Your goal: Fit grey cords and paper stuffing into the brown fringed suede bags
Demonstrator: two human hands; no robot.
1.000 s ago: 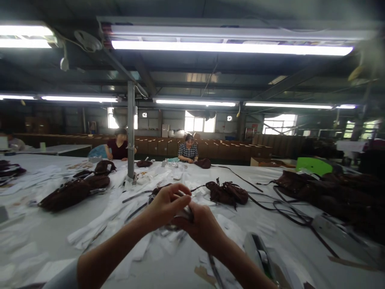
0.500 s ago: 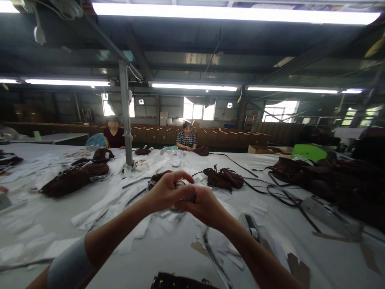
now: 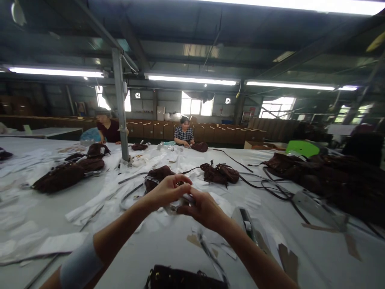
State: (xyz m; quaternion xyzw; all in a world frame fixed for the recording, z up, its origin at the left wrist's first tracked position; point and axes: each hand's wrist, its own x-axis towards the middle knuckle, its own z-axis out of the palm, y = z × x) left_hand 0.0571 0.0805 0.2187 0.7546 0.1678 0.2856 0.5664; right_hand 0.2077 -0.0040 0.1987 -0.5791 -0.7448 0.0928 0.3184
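Observation:
My left hand (image 3: 168, 192) and my right hand (image 3: 206, 209) meet above the middle of the table. Their fingers are curled together around a small greyish piece (image 3: 188, 198), mostly covered and blurred, so I cannot make out its kind. Just beyond my left hand lies a dark brown bag (image 3: 161, 172) with a strap. A second brown bag (image 3: 221, 173) is bunched up farther right. At the bottom edge, close to my body, part of another dark brown bag (image 3: 183, 279) shows gold-coloured metal fittings.
White paper scraps (image 3: 90, 204) litter the white table (image 3: 126, 257). A grey tape dispenser (image 3: 245, 220) stands by my right forearm. Brown bags (image 3: 337, 180) pile up at right, before a green board (image 3: 302, 148). A grey post (image 3: 120, 108) rises at left. Two people sit across the table.
The view has tipped down slightly, showing more of the near bag. My hands stay together, with the fingers slightly shifted. The person at the left across the table leans forward more.

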